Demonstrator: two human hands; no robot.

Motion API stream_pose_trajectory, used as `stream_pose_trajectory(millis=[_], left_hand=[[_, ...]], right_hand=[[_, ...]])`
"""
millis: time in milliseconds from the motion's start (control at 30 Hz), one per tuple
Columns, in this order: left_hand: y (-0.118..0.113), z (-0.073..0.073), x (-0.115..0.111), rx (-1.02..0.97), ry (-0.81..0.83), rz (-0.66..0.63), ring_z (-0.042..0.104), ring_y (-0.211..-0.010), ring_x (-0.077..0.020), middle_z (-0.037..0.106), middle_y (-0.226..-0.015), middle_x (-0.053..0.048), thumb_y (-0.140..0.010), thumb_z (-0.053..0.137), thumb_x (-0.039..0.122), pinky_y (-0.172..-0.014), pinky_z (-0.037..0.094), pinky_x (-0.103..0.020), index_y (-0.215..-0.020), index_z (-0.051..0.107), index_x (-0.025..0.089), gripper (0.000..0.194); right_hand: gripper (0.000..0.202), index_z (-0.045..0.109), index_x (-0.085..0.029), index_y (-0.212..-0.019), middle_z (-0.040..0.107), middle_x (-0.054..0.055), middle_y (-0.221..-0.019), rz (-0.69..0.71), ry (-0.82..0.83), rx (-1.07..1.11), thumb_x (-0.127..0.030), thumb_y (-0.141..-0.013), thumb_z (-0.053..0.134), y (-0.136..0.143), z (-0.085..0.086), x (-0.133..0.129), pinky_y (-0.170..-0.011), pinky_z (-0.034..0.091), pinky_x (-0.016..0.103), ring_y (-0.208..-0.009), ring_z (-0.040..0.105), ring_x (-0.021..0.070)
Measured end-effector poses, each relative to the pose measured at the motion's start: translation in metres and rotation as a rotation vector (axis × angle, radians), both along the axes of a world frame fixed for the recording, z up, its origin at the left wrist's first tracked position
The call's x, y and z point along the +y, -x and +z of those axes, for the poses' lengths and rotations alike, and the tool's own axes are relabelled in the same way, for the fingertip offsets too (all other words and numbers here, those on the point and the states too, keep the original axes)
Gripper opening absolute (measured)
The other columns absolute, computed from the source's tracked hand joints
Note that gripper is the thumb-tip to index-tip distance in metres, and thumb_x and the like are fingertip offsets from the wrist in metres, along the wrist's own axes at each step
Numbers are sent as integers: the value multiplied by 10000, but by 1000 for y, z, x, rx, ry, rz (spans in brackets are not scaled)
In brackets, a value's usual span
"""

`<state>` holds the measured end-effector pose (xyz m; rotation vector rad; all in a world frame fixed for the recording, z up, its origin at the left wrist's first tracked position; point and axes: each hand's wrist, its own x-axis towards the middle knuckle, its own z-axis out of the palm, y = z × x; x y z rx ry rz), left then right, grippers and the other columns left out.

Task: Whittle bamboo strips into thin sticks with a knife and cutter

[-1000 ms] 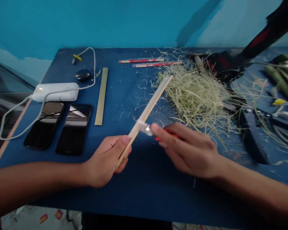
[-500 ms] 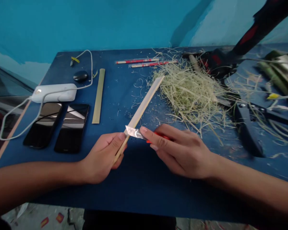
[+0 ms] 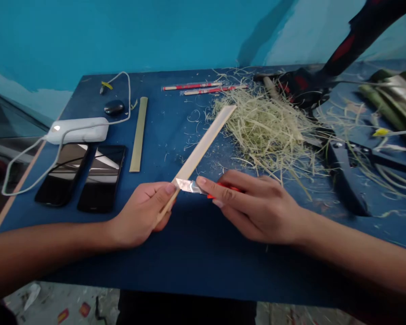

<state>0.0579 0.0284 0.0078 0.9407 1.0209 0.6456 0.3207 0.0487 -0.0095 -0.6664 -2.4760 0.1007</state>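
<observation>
Bamboo strip slants above the surface, the left hand clenching its fingers around the lower end; the right hand grips a knife, whose blade has come down beside the left thumb, leaving little strip between!

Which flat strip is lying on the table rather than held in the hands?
The greenish strip, just right of the phones; the paler strip is gripped in the left hand.
</observation>
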Motion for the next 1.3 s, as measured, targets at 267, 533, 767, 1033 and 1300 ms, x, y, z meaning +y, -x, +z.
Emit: stream_pose_trajectory(millis=[267,533,767,1033,1300], left_hand=[[0,-3,7,19,29,53,261,-317,-32,328,-425,116,-879,738,729,-326,157,-158,-662,479,226,606],[0,3,6,-26,48,75,273,-301,-17,358,-447,119,-795,830,697,-304,156,-145,-638,483,206,621],[4,-1,3,-40,14,15,280,-302,-28,357,-460,114,-865,766,689,-304,174,-151,-647,482,207,600],[7,-2,3,-64,63,-50,256,-295,-35,322,-421,104,-863,765,677,-311,158,-148,-607,453,215,614],[10,-2,4,-79,83,-60,240,-300,-39,304,-394,96,-875,745,714,-314,150,-146,-598,470,213,635]], right_hand=[[677,443,-269,-1697,705,35,-995,-87,-79,-20,-117,-1045,545,-7,-9,16,-555,467,227,-679,603,110],[509,630,-204,-1562,707,44,-927,-191,-49,45,-148,-1063,543,-13,-9,31,-553,451,241,-652,600,114],[498,623,-177,-1558,683,38,-892,-163,-78,59,-144,-1072,524,-10,-5,28,-579,479,247,-664,599,124],[482,659,-187,-1537,664,23,-831,-267,-49,55,-172,-1073,531,-17,-5,36,-547,443,256,-617,564,123],[502,642,-196,-1556,691,36,-888,-81,39,80,-168,-1069,523,-8,-1,23,-571,470,247,-642,574,117]])
